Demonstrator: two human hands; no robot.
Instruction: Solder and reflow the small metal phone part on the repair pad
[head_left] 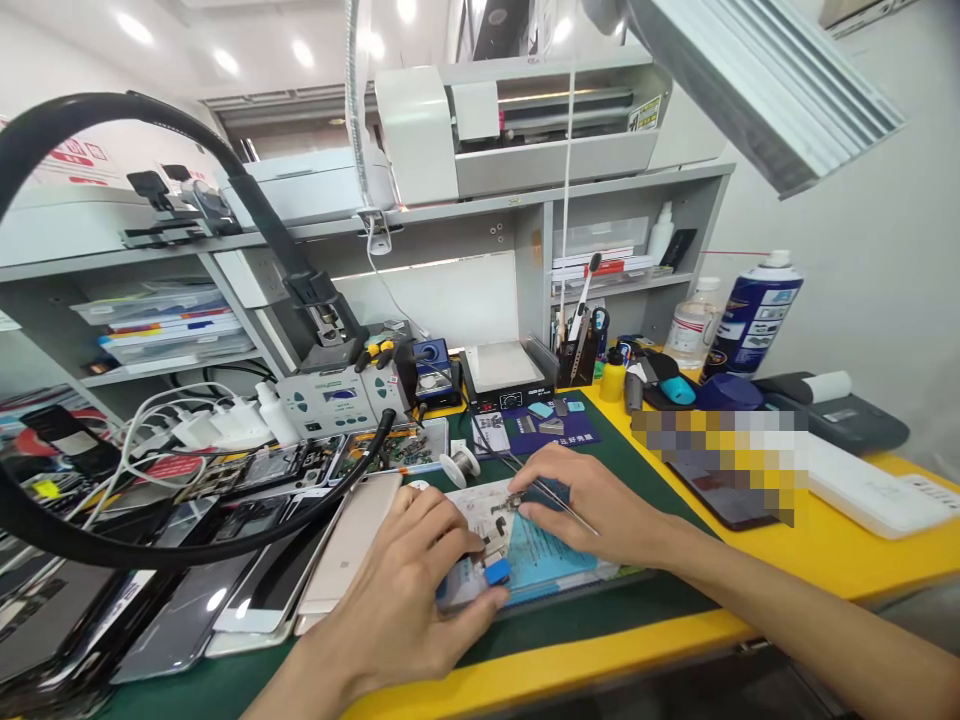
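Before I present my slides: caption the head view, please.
Left hand near a small blue block, right hand holding a slim metal tool, above a flat green mat.

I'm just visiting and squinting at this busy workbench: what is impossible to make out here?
In the head view:
- Small metal part at the right hand's fingertips: too small to identify.
- Tweezers: partly covered by that hand's fingers.
- Whatever lies beneath the left hand: covered by it.
- Dark-screened device: partly hidden by mosaic blur.
- Spray can: label's fine print too small.
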